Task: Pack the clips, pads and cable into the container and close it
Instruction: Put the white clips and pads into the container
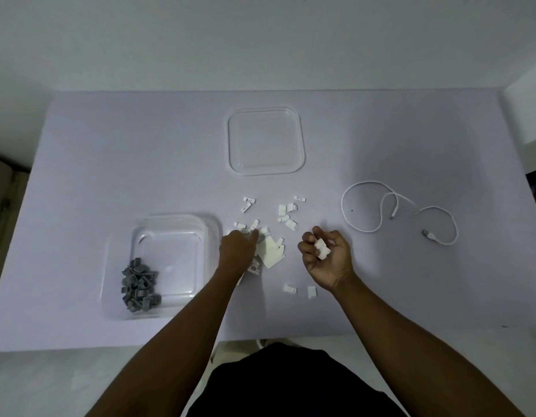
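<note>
Grey clips (139, 285) lay in the clear container (170, 251); pads (271, 252), cable (381, 206) and lid (265, 141) lay outside. The right hand (325, 257) cupped white clips (321, 250); the left hand (235, 249) reached into the pile, its grip hidden.

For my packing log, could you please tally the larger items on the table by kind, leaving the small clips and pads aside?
Clear container: 1
Clear lid: 1
White cable: 1
Total: 3
</note>
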